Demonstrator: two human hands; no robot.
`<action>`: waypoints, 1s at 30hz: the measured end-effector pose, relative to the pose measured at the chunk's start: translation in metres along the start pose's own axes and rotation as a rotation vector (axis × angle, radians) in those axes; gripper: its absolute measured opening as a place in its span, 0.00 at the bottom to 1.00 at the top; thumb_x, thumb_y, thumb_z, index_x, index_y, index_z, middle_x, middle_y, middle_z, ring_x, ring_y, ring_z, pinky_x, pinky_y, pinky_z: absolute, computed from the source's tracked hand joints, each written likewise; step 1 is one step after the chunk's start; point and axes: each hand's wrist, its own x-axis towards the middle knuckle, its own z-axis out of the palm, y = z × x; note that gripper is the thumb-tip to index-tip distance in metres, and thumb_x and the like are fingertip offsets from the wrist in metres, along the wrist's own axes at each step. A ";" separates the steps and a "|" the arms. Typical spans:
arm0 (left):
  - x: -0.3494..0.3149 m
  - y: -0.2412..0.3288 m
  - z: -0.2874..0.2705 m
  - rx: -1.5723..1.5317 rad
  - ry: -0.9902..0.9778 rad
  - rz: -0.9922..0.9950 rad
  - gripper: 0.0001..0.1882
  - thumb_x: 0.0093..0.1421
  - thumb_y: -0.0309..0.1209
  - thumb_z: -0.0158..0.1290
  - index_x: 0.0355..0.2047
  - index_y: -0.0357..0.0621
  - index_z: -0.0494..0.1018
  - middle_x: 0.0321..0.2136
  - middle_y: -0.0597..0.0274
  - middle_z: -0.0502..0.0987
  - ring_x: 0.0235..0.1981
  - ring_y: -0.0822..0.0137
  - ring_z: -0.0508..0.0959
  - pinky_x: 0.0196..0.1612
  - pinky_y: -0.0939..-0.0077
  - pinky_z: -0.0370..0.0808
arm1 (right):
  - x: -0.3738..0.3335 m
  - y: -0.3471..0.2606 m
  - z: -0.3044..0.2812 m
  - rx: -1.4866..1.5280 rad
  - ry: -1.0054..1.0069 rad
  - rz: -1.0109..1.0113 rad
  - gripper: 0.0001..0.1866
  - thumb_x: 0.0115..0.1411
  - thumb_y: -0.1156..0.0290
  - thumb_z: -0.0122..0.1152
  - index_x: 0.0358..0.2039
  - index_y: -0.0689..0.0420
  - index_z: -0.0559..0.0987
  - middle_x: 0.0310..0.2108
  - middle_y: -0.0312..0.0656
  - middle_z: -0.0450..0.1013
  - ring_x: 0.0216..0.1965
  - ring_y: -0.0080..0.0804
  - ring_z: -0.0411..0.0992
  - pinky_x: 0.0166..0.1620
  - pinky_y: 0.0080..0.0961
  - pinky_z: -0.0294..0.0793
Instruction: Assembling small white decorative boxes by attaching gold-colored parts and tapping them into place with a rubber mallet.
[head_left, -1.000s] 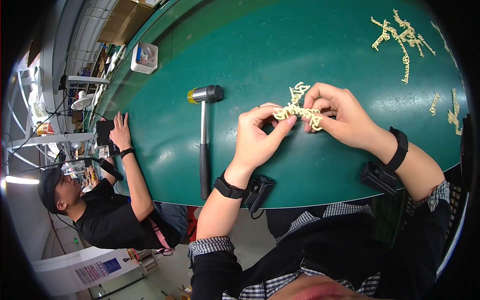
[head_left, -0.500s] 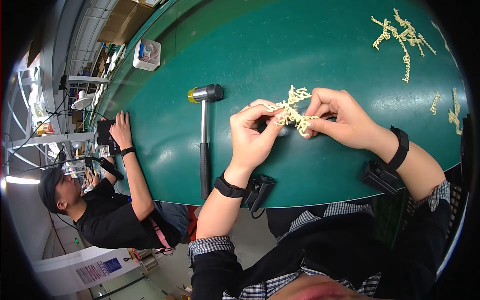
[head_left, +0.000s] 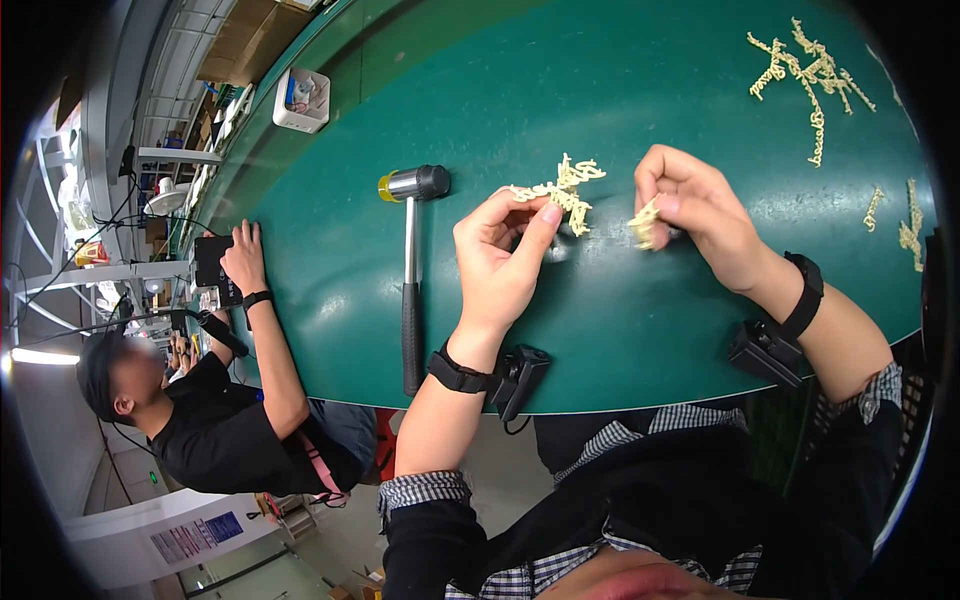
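My left hand (head_left: 500, 255) pinches a cluster of cream-coloured script lettering pieces (head_left: 568, 192) between thumb and fingers, held above the green table (head_left: 600, 330). To its right, my right hand (head_left: 705, 215) grips a small cream lettering piece (head_left: 645, 227), slightly blurred and apart from the cluster. Left of my left hand lies a mallet (head_left: 412, 260) with a black-and-yellow head, a metal shaft and a black grip. A larger branched group of lettering (head_left: 808, 75) rests at the far right, with a short piece (head_left: 873, 209) and a longer piece (head_left: 911, 228) nearer the right edge.
A white bin (head_left: 302, 102) with small packets stands at the far left. Beside the table on the left, a co-worker (head_left: 215, 430) in black rests a hand by a black box (head_left: 212, 268). Black devices (head_left: 520, 380) hang from straps on my wrists.
My hands have moved apart. A small lettering piece has come away from the cluster in my right hand, while the rest stays in my left.
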 end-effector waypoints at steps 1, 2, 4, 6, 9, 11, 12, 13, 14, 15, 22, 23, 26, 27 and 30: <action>0.000 0.000 -0.001 0.001 0.000 0.000 0.04 0.54 0.22 0.57 0.30 0.33 0.75 0.27 0.63 0.75 0.27 0.78 0.73 0.30 0.87 0.68 | 0.002 0.001 -0.004 -0.022 0.043 -0.003 0.17 0.63 0.56 0.40 0.25 0.57 0.63 0.18 0.33 0.62 0.22 0.21 0.62 0.33 0.17 0.65; -0.001 -0.002 -0.002 0.042 -0.038 0.034 0.04 0.55 0.21 0.56 0.31 0.33 0.75 0.29 0.61 0.75 0.29 0.77 0.74 0.32 0.85 0.70 | 0.003 0.003 -0.008 -0.043 0.086 -0.005 0.21 0.64 0.52 0.36 0.25 0.56 0.62 0.17 0.32 0.59 0.21 0.21 0.59 0.32 0.17 0.64; -0.001 -0.004 -0.004 0.125 -0.116 0.100 0.04 0.56 0.20 0.53 0.33 0.32 0.74 0.32 0.58 0.76 0.32 0.74 0.75 0.37 0.83 0.73 | 0.006 0.009 -0.020 0.032 0.034 0.000 0.23 0.63 0.48 0.34 0.24 0.56 0.61 0.18 0.32 0.58 0.21 0.21 0.57 0.32 0.17 0.63; 0.000 -0.004 -0.004 0.149 -0.137 0.134 0.04 0.56 0.19 0.53 0.33 0.32 0.74 0.33 0.58 0.76 0.32 0.74 0.75 0.37 0.82 0.73 | 0.007 0.014 -0.028 0.183 -0.072 0.012 0.28 0.62 0.40 0.29 0.23 0.54 0.60 0.18 0.32 0.55 0.21 0.22 0.53 0.31 0.18 0.63; 0.000 -0.003 -0.005 0.201 -0.173 0.200 0.05 0.55 0.18 0.54 0.33 0.31 0.75 0.33 0.57 0.75 0.34 0.72 0.75 0.38 0.81 0.73 | 0.006 0.017 -0.022 0.236 -0.006 -0.103 0.31 0.61 0.36 0.25 0.23 0.53 0.59 0.21 0.34 0.58 0.24 0.24 0.59 0.35 0.19 0.64; 0.000 -0.002 -0.004 0.189 -0.188 0.188 0.05 0.54 0.17 0.54 0.33 0.32 0.75 0.33 0.56 0.75 0.34 0.71 0.76 0.38 0.80 0.74 | 0.006 0.016 -0.013 0.263 0.025 -0.159 0.32 0.60 0.35 0.23 0.24 0.53 0.58 0.23 0.35 0.59 0.26 0.25 0.61 0.36 0.19 0.65; 0.000 -0.002 -0.004 0.183 -0.196 0.182 0.06 0.53 0.16 0.54 0.32 0.32 0.75 0.33 0.56 0.75 0.35 0.70 0.76 0.38 0.80 0.74 | 0.005 0.014 -0.007 0.258 0.085 -0.197 0.31 0.61 0.35 0.25 0.24 0.52 0.58 0.25 0.36 0.61 0.30 0.27 0.63 0.39 0.21 0.66; -0.001 -0.002 -0.004 0.182 -0.197 0.182 0.06 0.53 0.16 0.54 0.32 0.32 0.75 0.33 0.56 0.75 0.35 0.70 0.76 0.38 0.80 0.74 | 0.005 0.011 -0.001 0.250 0.147 -0.236 0.30 0.61 0.36 0.27 0.24 0.52 0.57 0.28 0.37 0.63 0.33 0.28 0.66 0.41 0.23 0.66; -0.001 -0.003 -0.003 0.180 -0.205 0.177 0.06 0.53 0.16 0.54 0.32 0.32 0.75 0.33 0.56 0.75 0.35 0.70 0.76 0.39 0.79 0.74 | 0.004 0.009 0.001 0.242 0.209 -0.275 0.29 0.61 0.37 0.29 0.24 0.52 0.57 0.30 0.39 0.64 0.37 0.30 0.68 0.44 0.24 0.67; -0.001 -0.004 -0.003 0.178 -0.213 0.173 0.06 0.53 0.16 0.54 0.32 0.32 0.76 0.33 0.56 0.75 0.35 0.70 0.76 0.39 0.79 0.74 | 0.005 0.010 0.000 0.242 0.210 -0.275 0.29 0.61 0.37 0.29 0.24 0.52 0.57 0.30 0.39 0.64 0.37 0.30 0.68 0.44 0.24 0.67; -0.001 -0.004 -0.002 0.183 -0.223 0.185 0.06 0.52 0.15 0.54 0.32 0.32 0.76 0.33 0.56 0.75 0.35 0.69 0.76 0.39 0.79 0.74 | 0.005 0.008 -0.001 0.006 0.099 -0.024 0.20 0.51 0.77 0.63 0.23 0.53 0.56 0.37 0.43 0.70 0.40 0.25 0.71 0.44 0.22 0.73; -0.001 -0.004 -0.002 0.187 -0.223 0.177 0.06 0.52 0.15 0.54 0.32 0.32 0.76 0.33 0.56 0.75 0.35 0.69 0.76 0.39 0.79 0.74 | 0.005 0.007 -0.002 0.006 0.100 -0.024 0.20 0.51 0.77 0.63 0.23 0.53 0.56 0.37 0.43 0.70 0.40 0.25 0.71 0.44 0.22 0.73; -0.001 -0.003 0.000 0.186 -0.211 0.169 0.06 0.51 0.17 0.56 0.31 0.34 0.77 0.32 0.58 0.76 0.32 0.72 0.75 0.35 0.81 0.73 | 0.005 0.005 -0.004 -0.023 0.122 0.006 0.21 0.48 0.84 0.61 0.22 0.53 0.55 0.37 0.44 0.71 0.39 0.24 0.72 0.46 0.20 0.74; -0.001 -0.003 0.001 0.181 -0.200 0.169 0.05 0.51 0.18 0.57 0.30 0.35 0.77 0.30 0.60 0.76 0.29 0.75 0.74 0.32 0.83 0.71 | 0.005 0.005 -0.005 -0.022 0.123 0.006 0.21 0.48 0.84 0.61 0.22 0.53 0.55 0.37 0.44 0.71 0.39 0.24 0.72 0.46 0.20 0.74; -0.001 -0.003 0.001 0.172 -0.191 0.172 0.05 0.50 0.20 0.59 0.30 0.37 0.78 0.29 0.62 0.76 0.26 0.78 0.73 0.28 0.86 0.70 | 0.005 0.005 -0.006 -0.040 0.040 0.005 0.22 0.50 0.83 0.61 0.22 0.51 0.54 0.38 0.43 0.68 0.40 0.21 0.69 0.46 0.20 0.72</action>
